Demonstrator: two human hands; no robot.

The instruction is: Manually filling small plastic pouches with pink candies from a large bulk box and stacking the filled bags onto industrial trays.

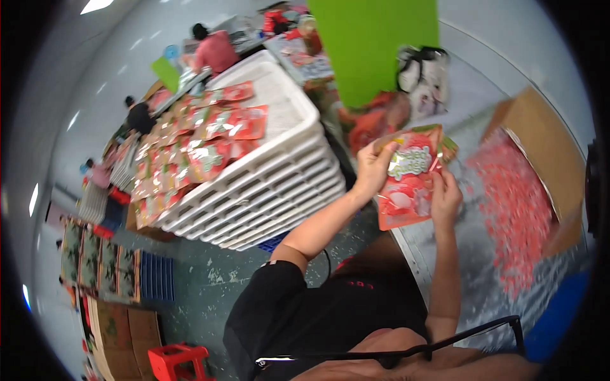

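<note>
A flat red printed pouch (406, 200) with a green-and-white label is held up in front of me, tilted slightly. My left hand (373, 168) pinches its upper left edge, thumb on the front. My right hand (447, 198) is closed on its right edge, fingertips against the front. Beyond the pouch, more red packaging (378, 120) lies by a green panel. To the right, many small pink-and-red wrapped pieces (511, 216) spill from an open cardboard box (553, 152) onto the metal table (454, 263).
At left stands a stack of white slatted trays (273, 171), its top covered with similar red pouches (210, 152). A red stool (178, 362), blue crates (156, 276) and cartons (117, 336) stand lower left. Several people work along benches at far left.
</note>
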